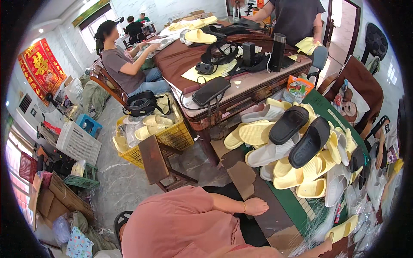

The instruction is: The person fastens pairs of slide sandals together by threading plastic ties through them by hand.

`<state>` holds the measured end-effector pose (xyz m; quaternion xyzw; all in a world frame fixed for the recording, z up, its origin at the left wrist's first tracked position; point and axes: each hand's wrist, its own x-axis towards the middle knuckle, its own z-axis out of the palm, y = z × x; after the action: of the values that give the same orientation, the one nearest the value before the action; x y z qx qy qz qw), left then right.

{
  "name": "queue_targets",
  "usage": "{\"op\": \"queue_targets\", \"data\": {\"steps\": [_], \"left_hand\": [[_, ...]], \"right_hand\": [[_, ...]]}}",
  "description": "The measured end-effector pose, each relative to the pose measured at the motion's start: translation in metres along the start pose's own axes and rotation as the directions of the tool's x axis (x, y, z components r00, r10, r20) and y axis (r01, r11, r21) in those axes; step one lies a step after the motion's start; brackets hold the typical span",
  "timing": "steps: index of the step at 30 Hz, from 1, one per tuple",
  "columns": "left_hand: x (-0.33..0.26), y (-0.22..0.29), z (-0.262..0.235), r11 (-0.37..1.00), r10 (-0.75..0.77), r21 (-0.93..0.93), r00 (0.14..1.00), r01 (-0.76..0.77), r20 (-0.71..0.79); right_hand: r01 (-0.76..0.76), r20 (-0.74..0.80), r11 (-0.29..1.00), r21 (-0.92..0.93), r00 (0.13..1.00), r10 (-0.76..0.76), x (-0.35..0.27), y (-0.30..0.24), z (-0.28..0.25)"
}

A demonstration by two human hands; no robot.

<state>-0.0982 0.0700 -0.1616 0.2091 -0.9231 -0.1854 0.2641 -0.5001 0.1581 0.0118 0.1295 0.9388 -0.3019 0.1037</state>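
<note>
My left hand rests at the near edge of the work surface, on a brown cardboard piece. Its fingers are curled in, with nothing seen in them. My right arm reaches out low at the right, and my right hand grips one end of a pale yellow slipper. Beside that slipper lies clear plastic wrap. Ahead of both hands is a large pile of slide slippers: yellow ones, grey ones and black ones on top.
A yellow crate holding slippers and a black bag stands at the left by a wooden stool. Behind it is a brown-covered table with a phone and a black flask. People sit and stand around this table.
</note>
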Motion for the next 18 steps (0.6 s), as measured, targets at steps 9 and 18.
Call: {"op": "queue_targets", "data": {"steps": [9,18], "left_hand": [[-0.002,-0.001,0.0,1.0,-0.001,0.018,0.997,0.002,-0.082],[-0.001,-0.004,-0.004,0.999,0.019,-0.039,0.999,-0.02,-0.031]], "right_hand": [[-0.059,0.34,0.81,0.583,0.924,-0.178,0.203,0.098,0.073],[-0.301,0.399,0.264,0.916,0.739,-0.542,0.211,0.163,0.076]]}}
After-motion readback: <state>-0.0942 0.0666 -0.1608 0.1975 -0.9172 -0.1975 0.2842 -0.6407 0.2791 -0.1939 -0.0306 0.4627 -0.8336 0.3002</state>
